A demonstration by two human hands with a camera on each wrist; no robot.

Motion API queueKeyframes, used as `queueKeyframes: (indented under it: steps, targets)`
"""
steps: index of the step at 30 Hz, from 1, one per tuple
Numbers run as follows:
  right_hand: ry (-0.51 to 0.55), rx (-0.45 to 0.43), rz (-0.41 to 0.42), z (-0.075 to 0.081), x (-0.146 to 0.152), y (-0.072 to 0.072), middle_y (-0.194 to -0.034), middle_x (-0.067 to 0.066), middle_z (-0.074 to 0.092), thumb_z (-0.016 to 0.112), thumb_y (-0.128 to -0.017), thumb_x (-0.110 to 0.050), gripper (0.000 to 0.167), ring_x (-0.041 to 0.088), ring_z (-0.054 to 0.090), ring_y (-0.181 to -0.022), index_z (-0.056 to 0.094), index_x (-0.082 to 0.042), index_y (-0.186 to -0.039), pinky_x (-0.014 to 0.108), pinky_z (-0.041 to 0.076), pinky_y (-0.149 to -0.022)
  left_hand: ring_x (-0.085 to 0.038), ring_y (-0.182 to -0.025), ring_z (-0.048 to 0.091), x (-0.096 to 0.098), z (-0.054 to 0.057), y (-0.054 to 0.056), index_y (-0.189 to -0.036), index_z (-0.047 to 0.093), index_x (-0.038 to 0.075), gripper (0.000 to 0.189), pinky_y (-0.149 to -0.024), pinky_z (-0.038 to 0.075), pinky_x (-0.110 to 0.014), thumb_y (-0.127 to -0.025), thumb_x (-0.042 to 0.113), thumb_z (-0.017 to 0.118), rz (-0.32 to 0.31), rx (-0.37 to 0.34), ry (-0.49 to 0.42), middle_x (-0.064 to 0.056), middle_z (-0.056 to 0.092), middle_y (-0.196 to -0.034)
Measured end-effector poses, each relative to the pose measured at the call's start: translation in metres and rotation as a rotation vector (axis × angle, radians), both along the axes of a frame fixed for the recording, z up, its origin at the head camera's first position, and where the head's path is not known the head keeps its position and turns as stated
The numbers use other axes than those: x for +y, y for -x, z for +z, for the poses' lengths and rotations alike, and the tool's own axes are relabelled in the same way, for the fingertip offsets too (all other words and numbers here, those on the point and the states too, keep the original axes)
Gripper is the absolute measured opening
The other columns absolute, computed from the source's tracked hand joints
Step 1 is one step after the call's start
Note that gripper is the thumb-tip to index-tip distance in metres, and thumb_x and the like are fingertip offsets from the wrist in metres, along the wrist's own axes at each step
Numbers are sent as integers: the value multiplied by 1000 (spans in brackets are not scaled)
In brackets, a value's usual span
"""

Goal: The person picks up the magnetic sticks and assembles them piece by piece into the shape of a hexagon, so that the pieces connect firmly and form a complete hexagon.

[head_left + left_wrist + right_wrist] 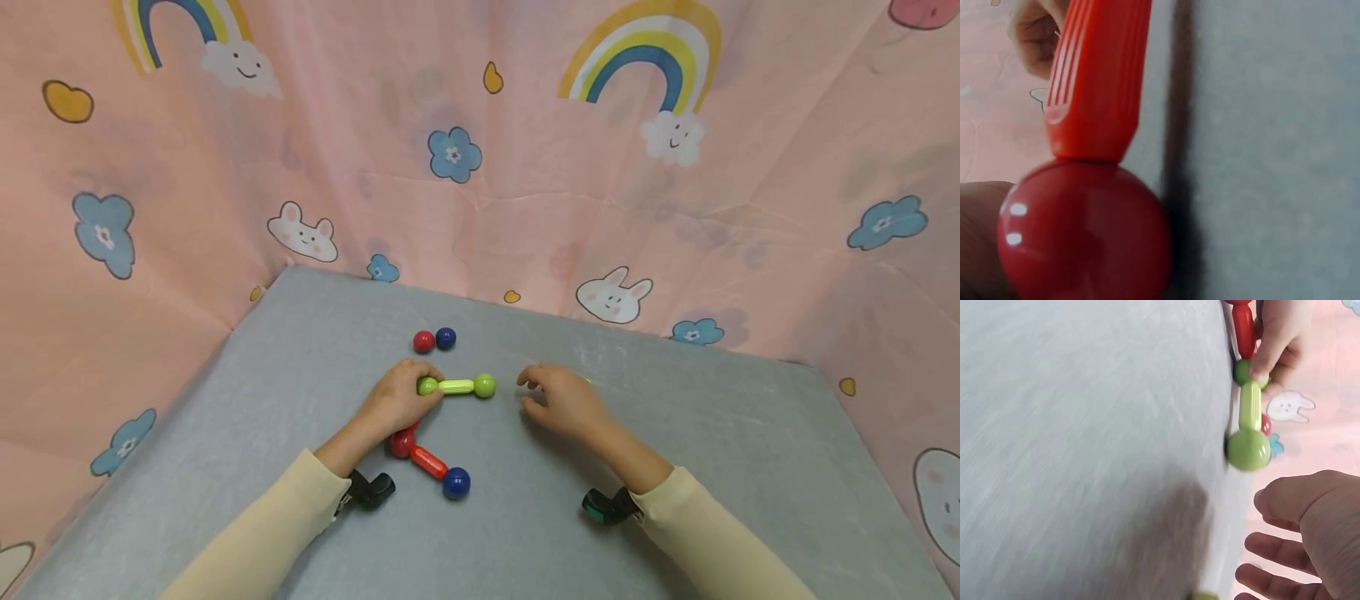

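My left hand (401, 397) pinches the green ball (427, 386) at the left end of a light-green rod (456, 387). A second green ball (484, 385) caps the rod's other end. From the held ball a red rod (1244, 330) runs to a red ball (402, 442), partly under the hand. Another red rod (429, 462) joins that red ball to a blue ball (456, 482). My right hand (564, 398) hovers right of the green piece, apart from it, fingers loosely bent and holding nothing. The left wrist view shows a red rod (1100, 75) and red ball (1085, 231) up close.
A loose red ball (423, 342) and a dark blue ball (446, 338) lie side by side beyond the left hand. A yellow-green piece (1204, 595) shows only slightly by the right hand. Pink printed cloth (525, 233) encloses the grey table (720, 467) at back and sides.
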State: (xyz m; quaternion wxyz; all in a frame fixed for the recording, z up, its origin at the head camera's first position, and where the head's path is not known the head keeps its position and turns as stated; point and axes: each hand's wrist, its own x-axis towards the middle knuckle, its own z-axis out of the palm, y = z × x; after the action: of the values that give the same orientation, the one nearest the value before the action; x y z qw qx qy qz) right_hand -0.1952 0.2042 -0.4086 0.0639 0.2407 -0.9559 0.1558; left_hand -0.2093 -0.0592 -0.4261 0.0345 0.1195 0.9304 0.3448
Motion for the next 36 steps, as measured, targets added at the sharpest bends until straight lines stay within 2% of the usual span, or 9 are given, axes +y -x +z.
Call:
queueKeyframes:
  steps: [4, 9, 19, 26, 36]
  targets:
    - [-39, 52, -13, 2, 16, -5, -84, 5, 66, 73, -78, -13, 17, 17, 59, -74, 69, -10, -94, 33, 49, -62, -17, -82, 51, -3, 3, 0, -99, 74, 13, 17, -70, 41, -28, -84, 18, 70, -9, -22, 20, -5, 64, -96]
    - [-86, 41, -27, 5, 32, -9, -80, 4, 62, 73, -77, -13, 15, 14, 51, -69, 69, -9, -90, 30, 46, -61, -17, -83, 53, -6, 6, -2, -99, 74, 13, 17, -73, 44, -30, -84, 20, 71, 4, -44, 37, -5, 65, -97]
    - [-128, 1, -72, 4, 48, -15, -82, 5, 62, 76, -72, -11, 20, 17, 56, -72, 68, -7, -90, 39, 50, -64, -18, -77, 50, -8, 6, -11, -101, 73, 12, 20, -63, 39, -26, -84, 21, 72, 68, -59, 33, -6, 59, -91]
    - [-127, -16, -111, 2, 52, -15, -84, 7, 63, 78, -74, -8, 21, 20, 58, -75, 68, -6, -92, 40, 52, -68, -18, -76, 51, -11, 3, -15, -100, 73, 11, 21, -63, 39, -26, -82, 22, 72, 114, -48, 4, -7, 60, -91]
    - [-106, -38, -132, 0, 55, -10, -84, 10, 64, 75, -74, -2, 19, 23, 60, -76, 67, -4, -90, 41, 52, -70, -17, -73, 51, -13, 4, -19, -94, 73, 12, 20, -60, 38, -26, -78, 23, 73, 145, -52, 33, -5, 60, -87]
